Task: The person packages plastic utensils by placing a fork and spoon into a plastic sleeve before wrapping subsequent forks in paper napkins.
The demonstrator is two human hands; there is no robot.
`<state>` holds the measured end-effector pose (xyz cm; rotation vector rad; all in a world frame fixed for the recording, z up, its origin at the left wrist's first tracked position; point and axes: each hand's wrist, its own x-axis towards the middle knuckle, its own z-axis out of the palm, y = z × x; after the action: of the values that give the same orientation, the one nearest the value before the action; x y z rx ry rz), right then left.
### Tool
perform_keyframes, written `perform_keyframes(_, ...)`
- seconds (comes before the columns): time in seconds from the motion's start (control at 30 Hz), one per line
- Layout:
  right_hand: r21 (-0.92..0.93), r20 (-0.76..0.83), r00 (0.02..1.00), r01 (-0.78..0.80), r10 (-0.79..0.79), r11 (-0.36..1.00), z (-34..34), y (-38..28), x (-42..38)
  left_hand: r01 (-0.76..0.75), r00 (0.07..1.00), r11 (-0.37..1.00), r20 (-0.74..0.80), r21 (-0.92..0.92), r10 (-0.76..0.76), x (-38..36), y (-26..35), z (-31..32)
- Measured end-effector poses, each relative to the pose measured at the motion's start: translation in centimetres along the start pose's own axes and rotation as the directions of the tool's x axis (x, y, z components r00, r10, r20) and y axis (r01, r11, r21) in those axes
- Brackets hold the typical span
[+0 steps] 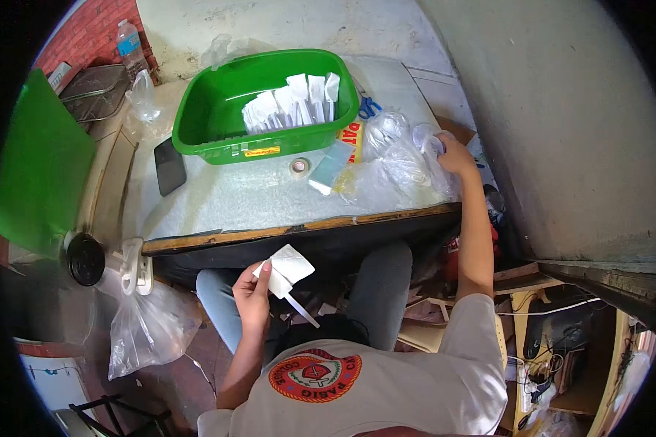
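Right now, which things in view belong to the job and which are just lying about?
Likely the job's:
napkin with a white handle, in the left hand
plastic bags at the right hand
green basin
napkin bundles inside it

Probably lying about:
phone
water bottle
tape roll (use unclear)

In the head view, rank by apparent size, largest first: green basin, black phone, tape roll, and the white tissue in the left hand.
1. Green basin
2. Black phone and white tissue in the left hand: too alike to rank; the tissue seems nearer the camera.
3. Tape roll
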<state>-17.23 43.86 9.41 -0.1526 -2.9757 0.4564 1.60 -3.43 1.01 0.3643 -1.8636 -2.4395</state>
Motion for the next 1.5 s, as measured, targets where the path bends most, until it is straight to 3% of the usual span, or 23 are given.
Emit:
perform_keyframes(0.13,-0.135,-0.11,0.994,0.009,-0.025,0.991,-1.3,-0.8,-1.8,-0.002,1.0,0.999,-0.011,-0.039,0.002,0.0,-0.2,0.9)
perform_keyframes(0.23,-0.065,-0.219,0.976,-0.012,-0.002,0.998,-1.7,-1.3,-2.7,-0.023,1.0,0.998,-0.014,-0.054,0.022,-0.1,-0.3,1.6)
perform_keyframes(0.3,0.182,-0.374,0.925,0.012,0.058,0.983,-2.5,-3.4,-4.4,-0.026,0.999,0.998,-0.026,-0.064,0.024,0.1,-0.4,2.0)
perform_keyframes(0.33,0.183,-0.371,0.927,0.015,0.055,0.983,-2.8,-4.4,-5.3,-0.028,0.999,0.998,-0.025,-0.053,0.027,0.3,-0.7,2.1)
perform_keyframes(0.4,0.198,-0.606,0.795,0.183,-0.027,0.963,-2.6,-6.7,-7.3,-0.025,0.999,0.999,-0.032,-0.039,0.024,0.4,-0.5,2.3)
perform_keyframes(0.43,0.205,-0.596,0.802,0.194,-0.035,0.959,-2.5,-8.3,-8.6,-0.021,0.999,0.999,-0.039,-0.038,0.02,0.5,-0.1,2.9)
perform_keyframes(0.5,-0.05,-0.778,0.551,0.427,-0.304,0.903,-1.9,-11.8,-11.7,-0.047,0.999,0.996,-0.013,-0.078,0.046,0.9,0.8,3.4)
perform_keyframes(0.57,0.188,-0.7,0.672,0.501,-0.243,0.845,-0.4,-15.1,-15.2,-0.078,0.997,0.992,-0.011,-0.098,0.078,1.5,1.6,3.7)
perform_keyframes(0.63,0.473,-0.541,0.824,0.464,-0.169,0.749,1.5,-18.1,-18.3,-0.104,0.994,0.986,0.018,-0.134,0.107,2.1,2.2,3.7)
perform_keyframes(0.8,0.699,-0.207,0.938,0.341,-0.278,0.629,4.1,-24.2,-22.2,-0.134,0.99,0.984,0.029,-0.116,0.139,2.6,3.2,3.2)
perform_keyframes(0.9,0.802,-0.181,0.949,0.294,-0.256,0.52,7.3,-26.1,-23.7,-0.111,0.993,0.982,0.013,-0.15,0.114,2.5,2.9,3.0)
perform_keyframes(0.97,0.711,-0.276,0.922,0.385,-0.271,0.588,8.8,-26.5,-24.0,-0.134,0.991,0.974,0.001,-0.184,0.136,2.3,3.0,3.6)
perform_keyframes(1.03,0.683,-0.252,0.933,0.359,-0.256,0.636,9.2,-26.6,-24.1,-0.159,0.987,0.964,-0.015,-0.215,0.159,2.2,2.9,3.9)
perform_keyframes(1.43,0.649,-0.358,0.883,0.469,-0.303,0.598,9.4,-25.0,-23.4,-0.102,0.995,0.933,-0.027,-0.344,0.098,1.8,2.1,5.6)
perform_keyframes(1.5,0.743,-0.295,0.916,0.398,-0.27,0.538,10.1,-25.0,-23.6,-0.054,0.998,0.93,0.005,-0.363,0.059,1.8,2.1,5.1)
